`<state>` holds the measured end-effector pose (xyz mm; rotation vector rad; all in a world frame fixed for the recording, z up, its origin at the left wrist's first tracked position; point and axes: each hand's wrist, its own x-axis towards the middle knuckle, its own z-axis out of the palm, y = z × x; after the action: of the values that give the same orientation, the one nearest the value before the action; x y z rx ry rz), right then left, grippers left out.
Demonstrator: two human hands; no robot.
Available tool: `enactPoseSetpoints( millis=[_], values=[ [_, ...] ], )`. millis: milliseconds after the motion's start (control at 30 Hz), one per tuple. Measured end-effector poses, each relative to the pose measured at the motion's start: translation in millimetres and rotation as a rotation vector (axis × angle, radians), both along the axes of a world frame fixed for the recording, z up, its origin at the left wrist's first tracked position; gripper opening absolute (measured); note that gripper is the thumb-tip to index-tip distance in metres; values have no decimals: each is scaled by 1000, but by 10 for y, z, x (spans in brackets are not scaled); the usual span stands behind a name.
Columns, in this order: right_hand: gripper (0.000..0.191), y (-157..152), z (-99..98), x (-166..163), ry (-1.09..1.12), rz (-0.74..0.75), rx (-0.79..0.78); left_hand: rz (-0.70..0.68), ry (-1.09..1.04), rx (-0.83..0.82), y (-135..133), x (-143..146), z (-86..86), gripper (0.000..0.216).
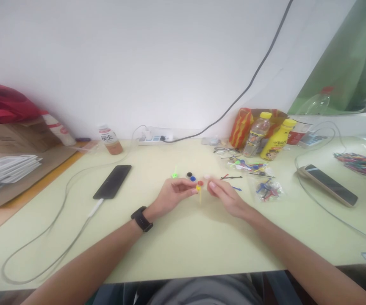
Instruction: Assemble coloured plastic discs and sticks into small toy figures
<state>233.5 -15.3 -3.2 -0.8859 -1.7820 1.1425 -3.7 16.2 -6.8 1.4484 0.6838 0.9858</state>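
Note:
My left hand point(172, 195), with a black watch on its wrist, pinches a thin yellow stick point(199, 192) that hangs down between my two hands. My right hand point(225, 197) is curled close beside it, fingertips near a small red disc point(201, 183); I cannot tell whether it holds anything. Just beyond the hands on the pale green table point(183, 245) lie a black disc point(189, 174), a blue disc point(192, 178), a pink disc point(207, 176) and a green piece point(174, 174).
A black phone point(112, 181) on a white cable lies at left, another phone point(329, 184) at right. Small bags of coloured plastic parts point(267, 189), yellow bottles point(276, 140), a drink bottle point(110, 140), a power strip point(154, 137) and stacked papers point(5, 169) ring the table.

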Motion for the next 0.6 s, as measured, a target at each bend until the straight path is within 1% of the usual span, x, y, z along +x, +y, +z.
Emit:
enactPoseSetpoints(
  millis=[67, 100, 133, 233, 333, 433, 600],
  values=[
    [64, 23, 16, 41, -61, 81, -68, 16, 9, -1, 7, -4, -8, 28],
    [67, 33, 27, 56, -68, 93, -86, 22, 13, -2, 10, -6, -10, 29],
    [67, 40, 39, 64, -57, 71, -85, 25, 14, -3, 12, -6, -12, 30],
    [58, 48, 71, 55, -15, -16, -54, 18, 13, -7, 13, -6, -13, 30],
    [48, 46, 70, 19, -19, -37, -24, 21, 23, -14, 11, -4, -6, 31],
    [46, 45, 39, -10, -68, -41, 3, 20, 32, -19, 3, 4, 15, 31],
    [48, 47, 25, -16, -138, -42, 8, 18, 32, -35, -14, 23, 61, 33]
  ],
)
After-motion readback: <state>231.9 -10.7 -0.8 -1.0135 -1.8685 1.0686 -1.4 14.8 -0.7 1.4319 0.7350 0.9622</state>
